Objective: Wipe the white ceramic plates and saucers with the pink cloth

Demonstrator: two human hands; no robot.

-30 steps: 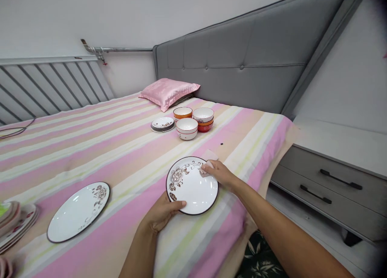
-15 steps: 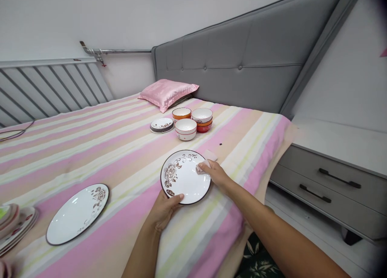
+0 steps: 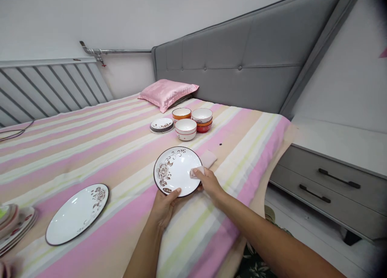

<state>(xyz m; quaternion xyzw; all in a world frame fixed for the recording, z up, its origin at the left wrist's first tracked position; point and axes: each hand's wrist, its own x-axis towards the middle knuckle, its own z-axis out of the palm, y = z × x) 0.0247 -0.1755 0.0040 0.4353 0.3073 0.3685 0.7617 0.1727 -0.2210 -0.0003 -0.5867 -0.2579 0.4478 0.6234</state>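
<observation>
A round white plate (image 3: 179,169) with a dark rim and a brown flower pattern is held above the bed, tilted towards me. My left hand (image 3: 165,205) grips its lower edge, thumb on top and fingers underneath. At the plate's right side, my right hand (image 3: 208,181) is closed on a pale pink cloth (image 3: 208,158), pressing part of it against the plate's face. The rest of the cloth spreads out behind the rim. Left of my hands, an oval white plate (image 3: 75,217) with the same flower pattern lies on the striped bedcover.
Several stacked bowls (image 3: 186,127) and a stack of small plates (image 3: 162,125) stand farther back, near a pink pillow (image 3: 167,92). More stacked dishes (image 3: 21,227) sit at the left edge. A grey headboard (image 3: 226,56) and a nightstand (image 3: 332,177) bound the right side.
The round plate has moved slightly left and up with both hands. My right hand has shifted left and down with the cloth, and more of the cloth shows behind the rim.
</observation>
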